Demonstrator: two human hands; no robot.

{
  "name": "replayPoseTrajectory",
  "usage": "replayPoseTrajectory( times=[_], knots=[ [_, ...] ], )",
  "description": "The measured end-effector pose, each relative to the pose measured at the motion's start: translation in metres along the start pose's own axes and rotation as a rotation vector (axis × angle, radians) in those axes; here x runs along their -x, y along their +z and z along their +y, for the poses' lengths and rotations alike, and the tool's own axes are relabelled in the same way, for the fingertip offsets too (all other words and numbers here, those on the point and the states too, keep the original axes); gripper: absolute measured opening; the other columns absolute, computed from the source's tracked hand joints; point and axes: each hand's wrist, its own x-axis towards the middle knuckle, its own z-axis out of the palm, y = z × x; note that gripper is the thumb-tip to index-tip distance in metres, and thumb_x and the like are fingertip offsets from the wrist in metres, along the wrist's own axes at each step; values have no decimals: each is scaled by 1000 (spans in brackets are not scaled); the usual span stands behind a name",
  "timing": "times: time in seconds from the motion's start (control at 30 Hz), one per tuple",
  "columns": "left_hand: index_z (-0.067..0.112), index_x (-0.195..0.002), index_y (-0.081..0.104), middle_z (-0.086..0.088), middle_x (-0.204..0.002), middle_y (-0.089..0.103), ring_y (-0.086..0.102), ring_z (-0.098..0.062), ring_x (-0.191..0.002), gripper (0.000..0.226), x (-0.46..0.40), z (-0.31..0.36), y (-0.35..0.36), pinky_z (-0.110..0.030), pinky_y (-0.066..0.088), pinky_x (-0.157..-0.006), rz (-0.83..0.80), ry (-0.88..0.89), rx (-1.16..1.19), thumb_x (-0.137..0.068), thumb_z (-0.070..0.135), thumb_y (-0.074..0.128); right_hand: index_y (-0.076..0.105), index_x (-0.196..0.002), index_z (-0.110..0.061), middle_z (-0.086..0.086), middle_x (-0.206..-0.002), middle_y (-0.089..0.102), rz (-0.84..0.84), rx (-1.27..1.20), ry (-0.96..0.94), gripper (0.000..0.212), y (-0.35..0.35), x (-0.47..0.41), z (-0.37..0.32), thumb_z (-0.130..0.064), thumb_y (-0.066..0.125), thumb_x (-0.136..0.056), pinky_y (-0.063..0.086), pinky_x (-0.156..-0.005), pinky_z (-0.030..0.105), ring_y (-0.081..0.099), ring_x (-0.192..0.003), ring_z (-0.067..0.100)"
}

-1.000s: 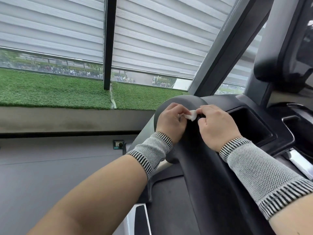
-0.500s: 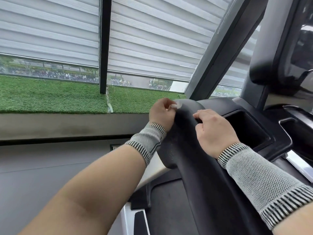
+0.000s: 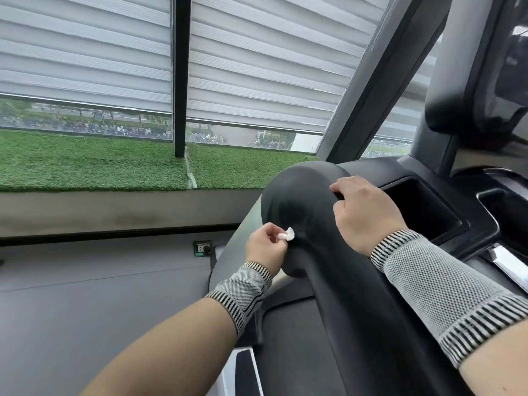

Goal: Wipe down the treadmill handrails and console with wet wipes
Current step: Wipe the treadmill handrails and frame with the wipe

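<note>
Head view – left hand [image 3: 264, 247] pinching wipe [image 3: 287, 235], against handrail [image 3: 340, 281]

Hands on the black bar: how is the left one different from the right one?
The left hand pinches a small white wipe against the side of the black handrail; the right hand holds no wipe and grips the handrail's top. The left sits lower. Both wear grey striped wrist sleeves.

The handrail [image 3: 337, 281] is matt black. The wipe [image 3: 287, 235] is white. Both wrist sleeves [image 3: 434, 292] are grey mesh with black-and-white striped cuffs. The turf [image 3: 85, 161] is green, the blinds [image 3: 257, 67] pale grey, the window post [image 3: 180, 75] black.
</note>
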Motion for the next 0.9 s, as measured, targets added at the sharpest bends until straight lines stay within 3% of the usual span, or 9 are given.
replayPoseTrajectory(
  times=[0.13, 0.23, 0.33, 0.43, 0.53, 0.77, 0.9],
  knots=[
    [20, -76, 60, 11, -66, 56, 53, -8, -64, 14, -51, 57, -14, -19, 47, -69, 162, 103, 49, -86, 10, 64, 53, -128, -14, 0, -134, 49, 8, 1, -3, 39, 0, -1, 0, -14, 41, -91, 35, -106, 29, 48, -121, 19],
    [20, -80, 59, 11, -70, 57, 54, -9, -67, 10, -86, 76, -16, -23, 49, -74, 116, 131, -59, -88, 15, 62, 53, -128, -14, 0, -134, 50, 14, 0, -7, 39, 0, -2, 2, -14, 41, -91, 34, -106, 29, 48, -121, 18],
    [21, -77, 57, 8, -70, 57, 54, -14, -72, 12, -91, 52, -8, -24, 45, -73, 82, 88, -196, -88, 19, 61, 53, -128, -14, 0, -134, 50, 18, 5, -5, 39, 1, -3, 2, -15, 41, -91, 34, -107, 30, 48, -121, 18],
    [23, -67, 55, 9, -63, 55, 54, -16, -66, 20, -71, 21, -4, -27, 46, -70, 134, 18, -127, -86, 20, 62, 53, -128, -14, 1, -134, 50, 18, 7, -5, 38, 1, -4, 3, -16, 41, -92, 34, -107, 31, 48, -121, 19],
    [21, -69, 56, 7, -60, 51, 47, -11, -58, 19, -34, 1, 3, -19, 39, -56, 115, -13, -71, -86, 12, 59, 53, -128, -13, 2, -133, 50, 11, 17, -7, 38, 1, -3, 4, -16, 41, -92, 34, -106, 31, 47, -121, 20],
    [28, -59, 51, 3, -63, 55, 50, -12, -59, 17, 50, -26, 21, -30, 44, -62, -53, 59, 27, -73, 21, 58, 52, -129, -13, 4, -135, 49, -2, 30, -8, 39, 0, -2, 1, -16, 41, -92, 33, -106, 30, 47, -122, 21],
    [22, -68, 55, 6, -63, 57, 51, -9, -59, 24, 3, 6, -6, -19, 44, -61, 160, 58, 170, -86, 8, 60, 53, -128, -12, 4, -134, 50, 2, 27, -14, 38, 1, -3, 1, -16, 41, -92, 33, -107, 31, 47, -122, 21]
  ],
)
